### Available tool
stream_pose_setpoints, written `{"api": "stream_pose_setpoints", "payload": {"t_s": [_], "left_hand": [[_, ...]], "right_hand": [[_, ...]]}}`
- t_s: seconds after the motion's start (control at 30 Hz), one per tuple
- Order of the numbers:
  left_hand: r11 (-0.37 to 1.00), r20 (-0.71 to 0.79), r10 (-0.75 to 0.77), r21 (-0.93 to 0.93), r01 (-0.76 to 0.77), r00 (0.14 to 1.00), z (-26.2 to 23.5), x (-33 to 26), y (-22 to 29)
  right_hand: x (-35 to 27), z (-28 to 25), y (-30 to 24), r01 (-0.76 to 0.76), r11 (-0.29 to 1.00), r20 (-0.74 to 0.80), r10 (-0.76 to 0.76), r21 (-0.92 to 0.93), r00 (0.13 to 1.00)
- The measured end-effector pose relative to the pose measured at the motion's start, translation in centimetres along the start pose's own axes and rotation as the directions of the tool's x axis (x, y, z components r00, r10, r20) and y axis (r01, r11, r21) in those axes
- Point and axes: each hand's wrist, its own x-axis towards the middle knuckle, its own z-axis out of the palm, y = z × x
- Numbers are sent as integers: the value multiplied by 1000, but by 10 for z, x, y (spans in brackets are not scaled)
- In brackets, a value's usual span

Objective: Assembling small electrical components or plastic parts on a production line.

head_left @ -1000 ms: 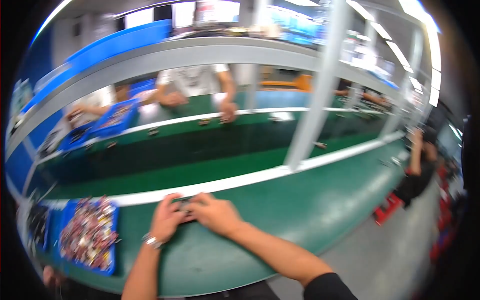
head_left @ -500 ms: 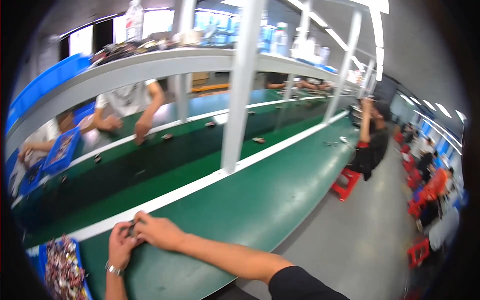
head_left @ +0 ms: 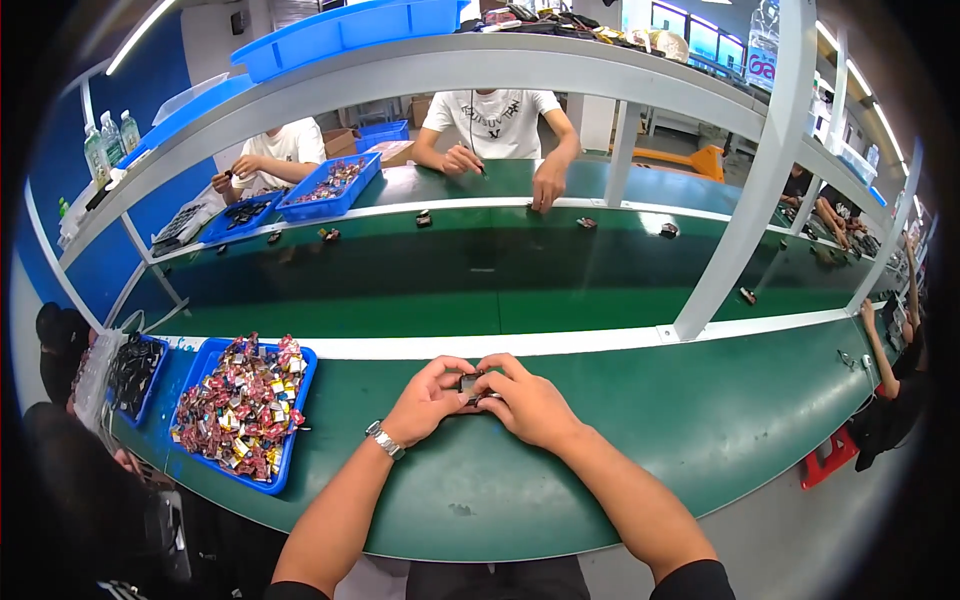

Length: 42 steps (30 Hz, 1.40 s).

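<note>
Near white edge rail, device in hands

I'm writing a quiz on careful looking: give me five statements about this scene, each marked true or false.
1. The left hand and right hand share hold of a small dark part. True.
2. The silver watch is on the right wrist. False: it is on the left wrist.
3. A blue tray heaped with small pieces sits left of both hands. True.
4. The tabletop under the hands is white. False: it is green.
5. The red stool stands at far left. False: far right.
</note>
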Motion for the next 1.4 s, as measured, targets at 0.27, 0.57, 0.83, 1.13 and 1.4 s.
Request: {"api": "stream_pose_setpoints", "payload": {"t_s": [0.27,0.57,0.83,1.13,1.4], "left_hand": [[994,91,72,81,-79,993,4,18,-15],[995,-77,62,82,-56,995,8,7,-7],[992,-68,85,95,-78,994,1,9,-14],[989,-66,84,128,-75,994,6,8,-12],[983,-84,54,179,-38,995,3,8,-12]], "right_hand": [[-7,-11,9,-68,995,24,70,-71,997],[-2,3,13,48,996,-12,-47,80,999],[-3,4,16,74,981,-41,-68,181,997],[-3,8,21,22,985,-89,-6,173,996],[-4,5,20,32,984,-63,-21,176,998]]}}
